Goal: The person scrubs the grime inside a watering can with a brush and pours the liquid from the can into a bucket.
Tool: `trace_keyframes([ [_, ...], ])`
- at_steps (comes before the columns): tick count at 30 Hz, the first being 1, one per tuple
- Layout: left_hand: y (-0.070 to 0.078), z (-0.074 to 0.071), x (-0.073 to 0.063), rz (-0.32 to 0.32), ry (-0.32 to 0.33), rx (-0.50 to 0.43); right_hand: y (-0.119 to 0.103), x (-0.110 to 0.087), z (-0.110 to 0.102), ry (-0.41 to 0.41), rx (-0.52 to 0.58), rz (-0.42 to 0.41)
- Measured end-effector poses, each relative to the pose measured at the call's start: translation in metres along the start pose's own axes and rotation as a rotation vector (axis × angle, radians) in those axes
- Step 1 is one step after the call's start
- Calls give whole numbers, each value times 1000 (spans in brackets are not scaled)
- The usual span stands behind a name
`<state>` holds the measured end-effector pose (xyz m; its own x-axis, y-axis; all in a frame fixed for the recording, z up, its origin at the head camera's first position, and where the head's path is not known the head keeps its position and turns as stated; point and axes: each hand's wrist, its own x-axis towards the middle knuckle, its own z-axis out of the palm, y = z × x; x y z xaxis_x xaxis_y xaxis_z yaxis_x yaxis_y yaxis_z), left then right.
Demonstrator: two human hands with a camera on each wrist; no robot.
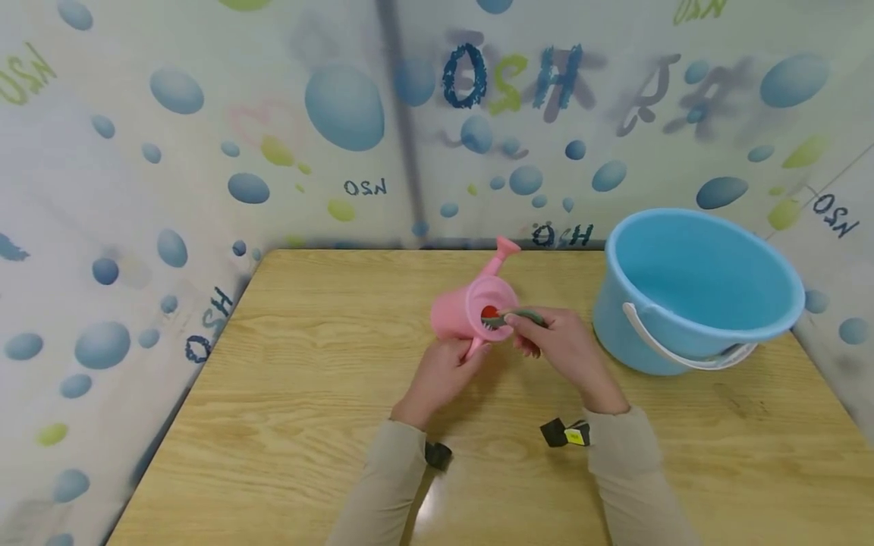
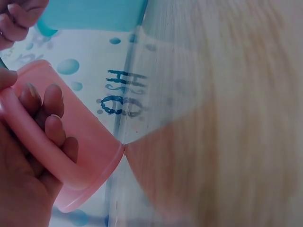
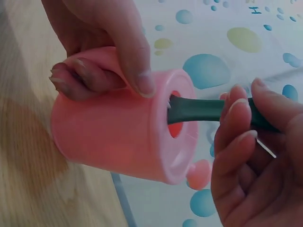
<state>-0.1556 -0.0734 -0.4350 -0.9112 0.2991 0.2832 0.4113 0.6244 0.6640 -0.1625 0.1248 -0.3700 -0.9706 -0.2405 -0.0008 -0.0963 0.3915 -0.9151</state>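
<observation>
A pink watering can is tipped on its side over the table, its mouth facing right and its spout pointing up and back. My left hand grips it by the handle, fingers curled through the loop and thumb against the can's upper side. With my right hand I pinch the green handle of a brush between thumb and fingers. The brush's far end goes into the can's round opening, which looks red inside; a few white bristles show there, the rest hidden.
A large light-blue bucket with a white carrying handle stands on the wooden table to the right, close to my right hand. A wall covering with blue and green spots rises behind and beside the table.
</observation>
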Motion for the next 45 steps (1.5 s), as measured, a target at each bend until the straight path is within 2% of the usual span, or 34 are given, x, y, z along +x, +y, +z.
trace_keyframes([
  [4, -1, 0, 1, 14, 8, 4, -1, 3, 7, -14, 48, 0],
  [9, -2, 1, 1, 26, 5, 3, 4, 6, 14, -20, 37, 15],
  [19, -3, 1, 1, 25, 8, 0, -4, 1, 18, 86, -32, 60],
  [24, -3, 3, 0, 6, -28, -25, -7, -4, 14, 135, -76, 88],
  [34, -4, 2, 2, 28, 8, -11, -13, -4, 13, 174, -121, -4],
  [38, -1, 3, 4, 37, -5, -20, -14, -7, 12, 200, -144, -42],
  [41, 0, 3, 5, 29, -18, -25, -14, -8, 13, 210, -207, -66],
  [45, -2, 2, 3, 5, -23, -29, -12, -5, 20, 180, -328, -90],
])
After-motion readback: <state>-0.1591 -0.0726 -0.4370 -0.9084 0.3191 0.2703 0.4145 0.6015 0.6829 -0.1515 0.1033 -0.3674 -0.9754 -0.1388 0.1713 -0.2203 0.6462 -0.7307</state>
